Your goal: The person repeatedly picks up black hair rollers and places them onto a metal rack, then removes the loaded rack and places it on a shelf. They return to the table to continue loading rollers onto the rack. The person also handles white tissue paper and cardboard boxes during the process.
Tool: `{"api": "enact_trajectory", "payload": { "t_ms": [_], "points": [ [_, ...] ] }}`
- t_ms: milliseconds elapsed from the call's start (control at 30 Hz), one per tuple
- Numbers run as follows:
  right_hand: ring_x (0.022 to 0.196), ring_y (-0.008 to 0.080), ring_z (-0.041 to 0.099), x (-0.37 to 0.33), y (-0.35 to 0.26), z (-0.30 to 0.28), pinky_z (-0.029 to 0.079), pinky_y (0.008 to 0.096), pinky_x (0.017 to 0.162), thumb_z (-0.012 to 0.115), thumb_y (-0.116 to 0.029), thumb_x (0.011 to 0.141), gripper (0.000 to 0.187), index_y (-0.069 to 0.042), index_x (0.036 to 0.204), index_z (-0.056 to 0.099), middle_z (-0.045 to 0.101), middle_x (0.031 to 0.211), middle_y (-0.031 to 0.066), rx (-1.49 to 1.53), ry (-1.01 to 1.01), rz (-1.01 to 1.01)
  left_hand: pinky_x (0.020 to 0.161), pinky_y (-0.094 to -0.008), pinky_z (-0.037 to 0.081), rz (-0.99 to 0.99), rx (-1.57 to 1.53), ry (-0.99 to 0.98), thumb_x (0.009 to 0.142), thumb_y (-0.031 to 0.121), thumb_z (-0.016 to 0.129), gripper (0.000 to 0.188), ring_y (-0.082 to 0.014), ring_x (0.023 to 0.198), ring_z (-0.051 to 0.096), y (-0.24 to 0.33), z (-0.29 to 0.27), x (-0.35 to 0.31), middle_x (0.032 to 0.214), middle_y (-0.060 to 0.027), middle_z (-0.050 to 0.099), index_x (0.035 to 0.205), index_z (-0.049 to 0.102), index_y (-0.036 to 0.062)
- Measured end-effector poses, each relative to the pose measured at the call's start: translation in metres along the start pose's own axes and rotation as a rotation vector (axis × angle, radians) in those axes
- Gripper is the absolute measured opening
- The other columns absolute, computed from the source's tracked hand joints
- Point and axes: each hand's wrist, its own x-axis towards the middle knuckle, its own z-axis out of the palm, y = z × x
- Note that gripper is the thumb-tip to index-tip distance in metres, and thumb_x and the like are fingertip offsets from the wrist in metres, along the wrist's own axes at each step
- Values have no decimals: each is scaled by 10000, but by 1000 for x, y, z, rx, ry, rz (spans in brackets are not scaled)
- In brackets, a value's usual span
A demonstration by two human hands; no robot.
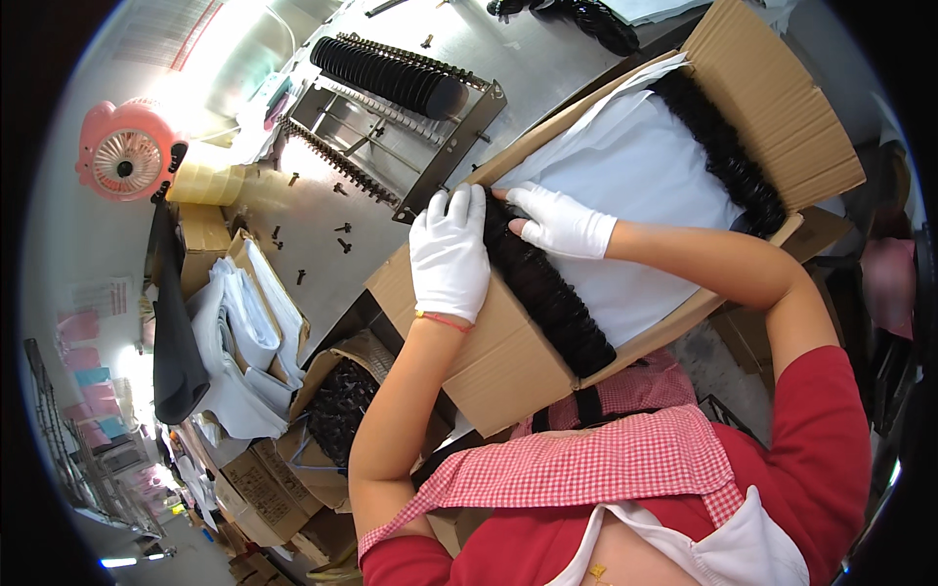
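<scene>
A long cardboard box (513, 339) stands in front of me with its flaps spread. Along its left end runs a tightly packed row of shiny black thin pieces (549, 303); a similar black row (718, 146) lines the far right end. White paper sheets (625, 200) cover the space between them. My left hand (449, 249), in a white glove, lies on the box's left edge with fingers stretched out, beside the upper end of the near row. My right hand (562, 223), gloved with bare thumb and index fingertips, touches that row's upper end, finger and thumb apart.
Behind the box, a metal rack (440, 161) with toothed rails holds a row of black discs (391, 78) on the metal table. Small dark screws (344, 244) lie scattered nearby. At left stand a pink fan (127, 151), tape rolls (210, 174) and a carton of white sheets (244, 322).
</scene>
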Motion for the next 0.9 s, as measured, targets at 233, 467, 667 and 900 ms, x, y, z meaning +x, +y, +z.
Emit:
{"api": "enact_trajectory", "payload": {
  "t_ms": [233, 467, 667, 900],
  "points": [
    [987, 312, 642, 46, -12, -51, 517, 413, 878, 674, -145, 830, 219, -69, 1036, 674, 661, 1041, 126, -211, 351, -526, 958, -462, 485, 16, -472, 124, 841, 50, 640, 325, -380, 1099, 590, -35, -30, 51, 1193, -218, 595, 1164, 618, 17],
    [946, 326, 665, 128, -13, 6, 516, 426, 869, 660, -80, 769, 303, -129, 1060, 729, 710, 954, 118, -270, 80, -747, 1002, -398, 484, -539, -219, -168, 629, 444, 903, 972, -368, 1158, 591, -89, -14, 143, 1222, -292, 581, 1291, 486, -134],
    [976, 294, 682, 143, -27, 43, 525, 407, 894, 604, -73, 853, 358, -218, 1152, 738, 733, 1031, 66, -311, 22, -615, 910, -396, 518, -618, -235, -251, 549, 455, 946, 890, -343, 1030, 635, -96, -16, 142, 1163, -254, 604, 1117, 538, -96],
    [1079, 322, 654, 144, -53, 44, 495, 408, 956, 617, -179, 921, 306, -233, 1205, 719, 720, 1114, 113, -430, -29, -519, 865, -376, 539, -613, -431, -229, 649, 440, 900, 878, -327, 999, 669, -95, -15, 131, 1082, -282, 653, 1155, 449, -118]
  ]
}}
